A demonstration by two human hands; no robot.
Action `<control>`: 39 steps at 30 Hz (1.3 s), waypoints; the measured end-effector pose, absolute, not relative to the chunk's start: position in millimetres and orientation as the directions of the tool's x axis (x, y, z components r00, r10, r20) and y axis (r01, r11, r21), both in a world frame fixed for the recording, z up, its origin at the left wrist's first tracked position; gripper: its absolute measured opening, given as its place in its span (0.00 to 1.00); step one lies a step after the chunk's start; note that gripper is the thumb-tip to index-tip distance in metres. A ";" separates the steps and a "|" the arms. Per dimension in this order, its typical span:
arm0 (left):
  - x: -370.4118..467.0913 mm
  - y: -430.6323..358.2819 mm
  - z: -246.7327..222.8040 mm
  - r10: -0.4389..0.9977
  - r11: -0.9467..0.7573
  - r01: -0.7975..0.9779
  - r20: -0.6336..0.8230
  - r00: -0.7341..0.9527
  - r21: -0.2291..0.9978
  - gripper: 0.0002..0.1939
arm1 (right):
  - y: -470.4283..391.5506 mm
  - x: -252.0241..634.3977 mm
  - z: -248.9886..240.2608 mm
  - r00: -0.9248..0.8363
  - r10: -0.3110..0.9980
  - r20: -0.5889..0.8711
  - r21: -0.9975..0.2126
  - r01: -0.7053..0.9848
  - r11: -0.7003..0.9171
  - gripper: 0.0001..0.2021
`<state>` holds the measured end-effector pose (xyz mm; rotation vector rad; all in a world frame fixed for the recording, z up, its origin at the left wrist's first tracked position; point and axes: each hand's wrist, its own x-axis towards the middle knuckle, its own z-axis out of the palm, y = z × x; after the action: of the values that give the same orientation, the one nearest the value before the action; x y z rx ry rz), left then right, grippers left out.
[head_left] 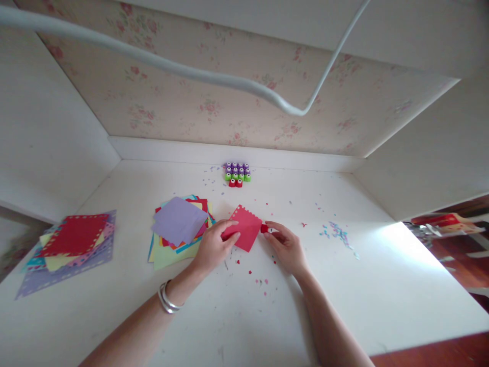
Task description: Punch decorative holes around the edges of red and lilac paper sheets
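The left hand (216,242) clamps the left corner of a red square paper sheet (247,230) between thumb and fingers, over a flat white tabletop (183,326). The right hand (284,244), apart from the left, pinches a small red block-shaped punch, apparently plastic, (264,229) at the sheet's right corner; whether its slot encloses the paper cannot be told. For clean cuts, the sheet should be held taut, the punch kept square to the edge, and spacing matched to the existing upper-right notches.
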<state>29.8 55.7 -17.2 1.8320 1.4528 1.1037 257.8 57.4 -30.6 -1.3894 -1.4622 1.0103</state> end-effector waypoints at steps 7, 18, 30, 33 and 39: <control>31.6 54.7 -18.7 0.958 -0.282 0.492 0.272 0.094 0.823 0.12 | 55.9 255.0 -26.5 0.039 0.999 -0.005 -0.953 0.303 -0.016 0.19; 33.4 51.5 -17.3 0.947 -0.320 0.502 0.278 0.158 0.804 0.12 | 56.7 254.6 -32.1 0.008 0.998 0.064 -0.938 0.342 0.058 0.17; 36.0 32.8 -7.3 0.802 -0.597 0.655 0.367 0.471 0.463 0.15 | 59.4 257.9 -13.0 0.033 0.992 0.120 -0.861 0.501 0.087 0.17; 33.5 31.5 -4.5 0.782 -0.623 0.658 0.373 0.500 0.423 0.14 | 64.5 263.3 -6.4 0.133 0.986 0.097 -0.822 0.569 0.004 0.20; 34.9 21.7 -3.5 0.763 -0.647 0.650 0.319 0.563 0.400 0.19 | 72.5 266.8 8.4 -0.116 0.992 -0.038 -0.664 0.745 0.062 0.20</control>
<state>34.9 21.7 -3.5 2.5608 1.1788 0.6924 266.8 72.5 8.4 -1.7296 -1.9160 0.7655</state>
